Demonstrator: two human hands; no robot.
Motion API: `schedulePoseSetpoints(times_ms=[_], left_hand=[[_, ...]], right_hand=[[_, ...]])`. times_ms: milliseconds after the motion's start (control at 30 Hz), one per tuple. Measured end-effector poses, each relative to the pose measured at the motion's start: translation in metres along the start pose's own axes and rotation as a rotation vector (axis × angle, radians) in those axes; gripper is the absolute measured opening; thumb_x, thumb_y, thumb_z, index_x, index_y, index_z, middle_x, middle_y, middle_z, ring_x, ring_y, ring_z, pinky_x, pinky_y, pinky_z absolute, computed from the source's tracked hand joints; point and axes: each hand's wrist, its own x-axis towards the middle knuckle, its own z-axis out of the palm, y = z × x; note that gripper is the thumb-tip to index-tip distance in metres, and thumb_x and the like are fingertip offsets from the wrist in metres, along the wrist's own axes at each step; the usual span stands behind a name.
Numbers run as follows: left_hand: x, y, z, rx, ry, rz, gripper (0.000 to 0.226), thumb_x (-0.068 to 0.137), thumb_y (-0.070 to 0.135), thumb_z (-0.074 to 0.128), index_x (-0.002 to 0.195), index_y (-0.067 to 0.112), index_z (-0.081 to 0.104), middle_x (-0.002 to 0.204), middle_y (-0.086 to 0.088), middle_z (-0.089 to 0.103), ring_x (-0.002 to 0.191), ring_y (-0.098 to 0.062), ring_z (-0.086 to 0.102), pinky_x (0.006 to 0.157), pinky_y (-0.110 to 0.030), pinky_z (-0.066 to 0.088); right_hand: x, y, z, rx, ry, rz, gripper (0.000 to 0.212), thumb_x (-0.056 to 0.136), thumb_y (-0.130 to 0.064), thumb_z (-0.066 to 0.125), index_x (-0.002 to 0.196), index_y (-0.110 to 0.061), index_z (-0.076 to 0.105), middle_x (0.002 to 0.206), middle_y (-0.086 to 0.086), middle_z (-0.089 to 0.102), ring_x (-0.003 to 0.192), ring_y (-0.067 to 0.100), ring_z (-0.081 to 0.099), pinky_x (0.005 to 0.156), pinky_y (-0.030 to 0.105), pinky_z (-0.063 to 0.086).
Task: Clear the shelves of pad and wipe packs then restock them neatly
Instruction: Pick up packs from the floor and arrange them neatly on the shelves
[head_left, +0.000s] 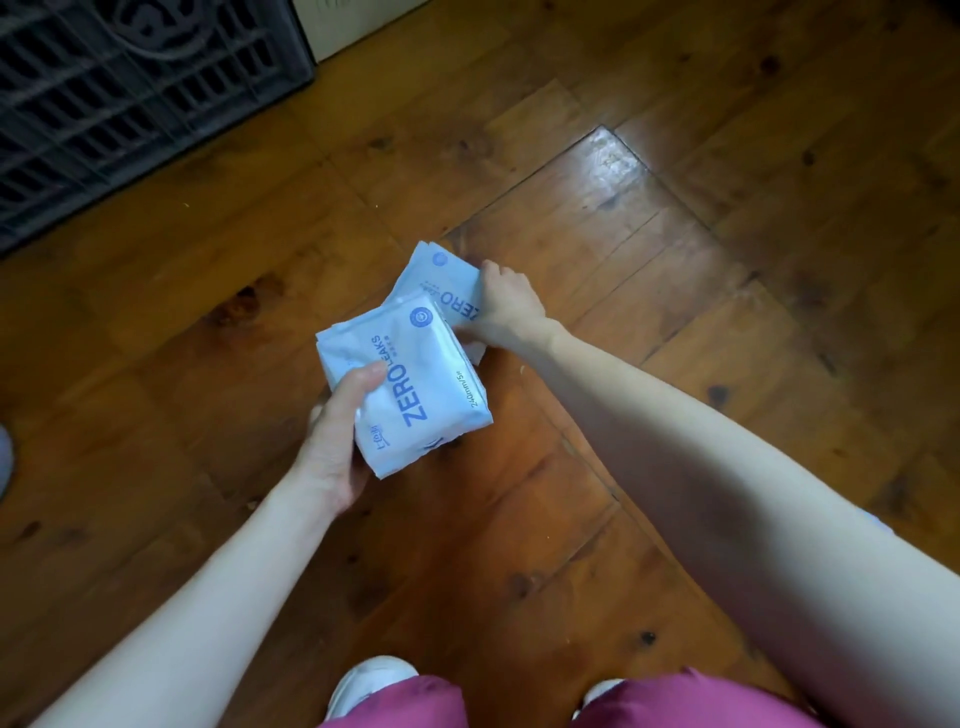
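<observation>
A light-blue pad pack (415, 384) printed "ZERO LEAKS" is held above the wooden floor by my left hand (340, 436), thumb on its front face and fingers beneath; it looks like more than one pack stacked. Just beyond it lies a second matching pad pack (439, 288), partly hidden behind the first. My right hand (506, 306) grips that second pack along its right edge, low near the floor. No shelves are in view.
A dark plastic crate (130, 104) with a lattice wall stands at the top left on the wooden floor (675, 260). A pale panel (353, 21) rises behind it. My white shoes (369, 686) and pink trousers show at the bottom.
</observation>
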Motion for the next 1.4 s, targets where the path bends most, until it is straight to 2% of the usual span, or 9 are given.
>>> schedulePoseSetpoints(times_ms=[100, 200, 367, 500, 667, 967, 1133, 1300, 1400], left_hand=[[-0.001, 0.0, 0.002, 0.023, -0.014, -0.001, 0.049, 0.057, 0.034, 0.071, 0.104, 0.023, 0.065, 0.098, -0.003, 0.073, 0.081, -0.02, 0.071, 0.065, -0.038, 0.057], [-0.001, -0.003, 0.008, 0.056, -0.014, -0.016, 0.055, 0.051, 0.037, 0.072, 0.103, 0.022, 0.065, 0.098, -0.004, 0.073, 0.085, -0.024, 0.07, 0.075, -0.044, 0.056], [-0.008, -0.005, 0.037, 0.137, 0.026, -0.019, 0.046, 0.06, 0.027, 0.067, 0.103, 0.013, 0.062, 0.078, 0.001, 0.075, 0.07, -0.015, 0.071, 0.072, -0.037, 0.057], [-0.047, 0.019, 0.081, 0.206, -0.03, -0.057, 0.037, 0.059, 0.026, 0.067, 0.094, 0.015, 0.06, 0.074, 0.002, 0.074, 0.068, -0.014, 0.071, 0.073, -0.038, 0.056], [-0.146, 0.062, 0.16, 0.298, -0.157, -0.106, 0.048, 0.061, 0.024, 0.067, 0.107, 0.013, 0.058, 0.085, 0.0, 0.074, 0.073, -0.016, 0.072, 0.067, -0.034, 0.059], [-0.385, 0.129, 0.31, 0.391, -0.429, -0.204, 0.038, 0.064, 0.022, 0.065, 0.101, 0.013, 0.064, 0.092, -0.008, 0.073, 0.078, -0.021, 0.071, 0.07, -0.038, 0.057], [-0.499, 0.169, 0.382, 0.454, -0.622, -0.226, 0.042, 0.07, 0.025, 0.062, 0.11, 0.015, 0.062, 0.1, -0.009, 0.072, 0.085, -0.024, 0.069, 0.078, -0.044, 0.054], [-0.6, 0.191, 0.433, 0.543, -0.859, -0.242, 0.043, 0.069, 0.027, 0.064, 0.111, 0.016, 0.063, 0.101, -0.008, 0.072, 0.087, -0.023, 0.07, 0.079, -0.044, 0.055], [-0.653, 0.194, 0.451, 0.599, -0.977, -0.274, 0.052, 0.065, 0.029, 0.067, 0.115, 0.015, 0.061, 0.105, -0.01, 0.07, 0.091, -0.025, 0.069, 0.078, -0.046, 0.055]], right_hand=[[-0.007, 0.011, -0.002, 0.034, -0.025, 0.151, 0.076, 0.062, -0.054, 0.079, 0.115, -0.01, 0.046, 0.113, 0.009, 0.054, 0.107, 0.028, 0.051, 0.077, 0.033, 0.041], [-0.022, 0.036, -0.005, 0.192, 0.019, 0.263, 0.069, 0.061, -0.05, 0.081, 0.109, -0.012, 0.049, 0.106, 0.005, 0.055, 0.1, 0.024, 0.053, 0.07, 0.032, 0.038], [-0.094, 0.079, -0.024, 0.9, 0.167, 0.463, 0.028, 0.07, -0.017, 0.08, 0.087, -0.013, 0.058, 0.088, 0.002, 0.065, 0.075, 0.013, 0.062, 0.057, 0.018, 0.05], [-0.185, 0.09, -0.073, 1.239, 0.23, 0.627, 0.029, 0.078, -0.008, 0.072, 0.105, -0.002, 0.064, 0.09, 0.006, 0.069, 0.069, 0.013, 0.066, 0.059, 0.02, 0.055], [-0.307, 0.074, -0.161, 1.319, 0.341, 0.825, 0.018, 0.079, -0.013, 0.072, 0.095, -0.009, 0.064, 0.08, 0.004, 0.067, 0.047, 0.002, 0.059, 0.038, 0.015, 0.043], [-0.53, 0.047, -0.353, 1.519, 0.614, 0.955, 0.012, 0.078, -0.014, 0.073, 0.086, -0.011, 0.064, 0.085, 0.004, 0.069, 0.071, 0.015, 0.066, 0.069, 0.03, 0.056], [-0.649, 0.028, -0.44, 1.585, 0.851, 0.983, 0.022, 0.08, -0.015, 0.072, 0.099, -0.006, 0.065, 0.092, 0.009, 0.07, 0.076, 0.018, 0.066, 0.066, 0.027, 0.055], [-0.761, -0.003, -0.493, 1.635, 1.105, 1.008, 0.052, 0.071, -0.029, 0.078, 0.114, -0.007, 0.06, 0.102, 0.01, 0.07, 0.089, 0.023, 0.068, 0.081, 0.04, 0.056], [-0.819, -0.026, -0.51, 1.647, 1.269, 0.999, 0.038, 0.079, -0.023, 0.072, 0.112, -0.008, 0.061, 0.099, 0.01, 0.07, 0.082, 0.019, 0.069, 0.068, 0.031, 0.056]])
